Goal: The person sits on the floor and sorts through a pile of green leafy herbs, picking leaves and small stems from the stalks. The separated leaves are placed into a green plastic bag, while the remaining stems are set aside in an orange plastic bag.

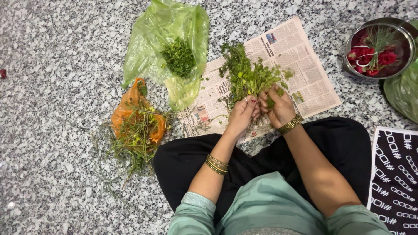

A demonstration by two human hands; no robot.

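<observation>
Green plastic bag with picked leaves, orange bag under stems, steel bowl of red flowers

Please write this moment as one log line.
left hand: holds herb bunch | right hand: plucks same bunch | under: newspaper

left hand grip closed | right hand grip closed (hands touching)

We count two plastic bags, green and orange, one newspaper sheet, one steel bowl.
</observation>
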